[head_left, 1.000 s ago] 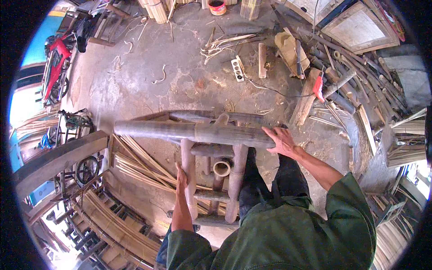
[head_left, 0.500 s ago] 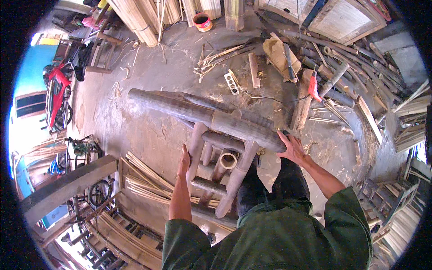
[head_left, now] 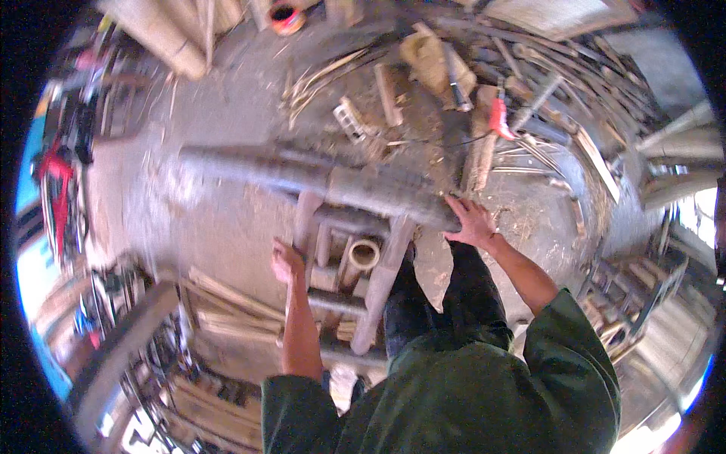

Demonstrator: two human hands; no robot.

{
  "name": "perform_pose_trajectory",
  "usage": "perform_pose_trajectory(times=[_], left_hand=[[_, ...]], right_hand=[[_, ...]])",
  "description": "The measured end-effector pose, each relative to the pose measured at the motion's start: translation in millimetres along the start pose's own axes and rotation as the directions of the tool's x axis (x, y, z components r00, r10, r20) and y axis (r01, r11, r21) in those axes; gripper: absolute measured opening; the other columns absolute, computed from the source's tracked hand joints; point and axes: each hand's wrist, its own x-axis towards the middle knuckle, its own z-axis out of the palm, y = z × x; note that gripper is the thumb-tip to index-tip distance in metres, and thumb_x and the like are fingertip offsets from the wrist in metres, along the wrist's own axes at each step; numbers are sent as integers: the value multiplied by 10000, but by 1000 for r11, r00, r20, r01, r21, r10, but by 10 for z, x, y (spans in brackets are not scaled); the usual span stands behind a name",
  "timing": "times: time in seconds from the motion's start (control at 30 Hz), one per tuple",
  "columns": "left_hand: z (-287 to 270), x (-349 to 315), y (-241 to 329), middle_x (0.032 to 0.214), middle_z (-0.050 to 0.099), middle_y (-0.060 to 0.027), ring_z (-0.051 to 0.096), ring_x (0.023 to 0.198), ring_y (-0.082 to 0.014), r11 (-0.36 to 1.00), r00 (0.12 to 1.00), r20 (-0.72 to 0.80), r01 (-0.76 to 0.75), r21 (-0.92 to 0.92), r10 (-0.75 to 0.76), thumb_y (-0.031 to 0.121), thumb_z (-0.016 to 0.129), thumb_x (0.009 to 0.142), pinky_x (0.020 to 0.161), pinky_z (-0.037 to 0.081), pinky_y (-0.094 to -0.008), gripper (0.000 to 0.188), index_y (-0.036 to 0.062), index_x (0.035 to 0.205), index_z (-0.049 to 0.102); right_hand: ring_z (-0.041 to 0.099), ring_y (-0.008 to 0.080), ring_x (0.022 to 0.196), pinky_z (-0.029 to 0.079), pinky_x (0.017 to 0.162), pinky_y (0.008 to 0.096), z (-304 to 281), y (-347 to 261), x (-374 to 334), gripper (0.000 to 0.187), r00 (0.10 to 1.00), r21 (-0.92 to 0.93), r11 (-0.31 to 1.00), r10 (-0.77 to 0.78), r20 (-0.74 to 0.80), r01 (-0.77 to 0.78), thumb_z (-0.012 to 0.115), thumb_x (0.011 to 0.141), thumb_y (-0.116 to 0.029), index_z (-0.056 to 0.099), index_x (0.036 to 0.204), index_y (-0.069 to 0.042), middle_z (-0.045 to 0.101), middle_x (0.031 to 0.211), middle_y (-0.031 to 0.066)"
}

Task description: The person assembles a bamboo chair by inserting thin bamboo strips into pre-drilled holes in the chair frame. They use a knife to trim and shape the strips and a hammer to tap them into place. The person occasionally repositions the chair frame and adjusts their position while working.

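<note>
A frame of thick dark bamboo poles [head_left: 355,185] stands in front of my legs, with a long pole across its far side and a ladder-like section towards me. My right hand [head_left: 475,223] is closed over the right end of the long pole, thumb on the near side and fingers spread over the far side. My left hand [head_left: 288,261] is beside the left upright pole [head_left: 304,223], fingers loosely bent and holding nothing I can see; blur softens its outline. A round, pale-rimmed open pole end [head_left: 364,255] shows inside the ladder-like section.
On the floor beyond lie a white power strip [head_left: 349,121], split bamboo strips [head_left: 325,79] and a brown cardboard piece [head_left: 431,60]. A red corded tool [head_left: 500,117] rests by the pole pile at right. Bamboo strips [head_left: 234,306] lie at left, near a thick beam [head_left: 125,340].
The view has swung, so the surroundings appear shifted left. My left hand has come away from the left upright and its fingers have bent. The right hand keeps its place on the pole end.
</note>
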Motion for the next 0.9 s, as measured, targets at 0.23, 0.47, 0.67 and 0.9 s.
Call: perform_pose_trajectory(times=[0.23, 0.47, 0.67, 0.9], left_hand=[[-203, -57, 213, 991, 653, -212, 606, 936, -411, 990, 997, -41, -63, -125, 58, 509, 325, 945, 838, 461, -498, 570, 76, 990, 693], [218, 141, -296, 1048, 638, -225, 601, 974, -380, 992, 990, -99, -109, -63, 103, 449, 370, 954, 839, 467, -482, 481, 81, 1078, 654], [210, -1363, -266, 1103, 523, -206, 508, 986, -387, 736, 665, -426, -677, 2, 613, 380, 566, 894, 829, 410, -517, 498, 33, 1239, 480], [390, -2112, -951, 1202, 542, -234, 517, 1120, -385, 684, 645, 323, -729, -9, 692, 445, 785, 639, 893, 430, -487, 918, -5, 1330, 383]], right_hand=[[486, 367, 1161, 404, 972, 483, 85, -141, -91, 978, 996, 20, 1000, 22, -81, -21, 749, 652, -470, 246, 1446, -201, 477, 1283, 164], [538, 383, 1092, 435, 918, 501, 142, -64, -98, 891, 975, 71, 993, -76, -211, 93, 735, 652, -490, 345, 1400, -204, 527, 1227, 180], [572, 402, 1041, 481, 868, 490, -4, 82, -105, 914, 971, 22, 990, -132, -199, 139, 733, 663, -494, 297, 1412, -205, 550, 1193, 225], [571, 446, 1008, 485, 852, 511, 187, 85, -97, 961, 963, 104, 976, -166, -214, 191, 753, 650, -474, 261, 1434, -216, 557, 1122, 253]])
